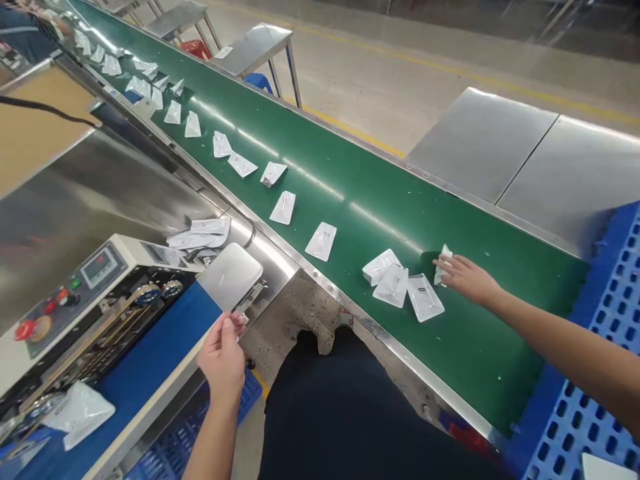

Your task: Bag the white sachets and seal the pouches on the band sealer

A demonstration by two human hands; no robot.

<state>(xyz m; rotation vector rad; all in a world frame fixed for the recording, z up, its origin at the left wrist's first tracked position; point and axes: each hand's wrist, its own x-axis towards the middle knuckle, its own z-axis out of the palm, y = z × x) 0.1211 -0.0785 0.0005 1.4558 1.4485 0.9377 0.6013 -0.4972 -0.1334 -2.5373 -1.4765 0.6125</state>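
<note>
Over the green conveyor belt (505, 280), my right hand (470, 280) reaches out, its fingers closed on a small white pouch (443, 265) tilted up from the belt. Just left of it lie a white pouch with dark print (425, 297) and two more pouches that overlap. My left hand (223, 350) is closed in a pinch beside the blue belt (185, 327) of a sealing machine (85, 287). Whatever its fingertips hold, if anything, I cannot make out. One white pouch (83, 413) lies at the machine's near end.
Several more pouches (321, 241) are spread along the conveyor toward the far left, where part of another person shows. A blue perforated crate (575, 427) stands across the conveyor's right end. White pouches (203, 233) are piled behind the machine. Metal tables (483, 140) stand beyond the conveyor.
</note>
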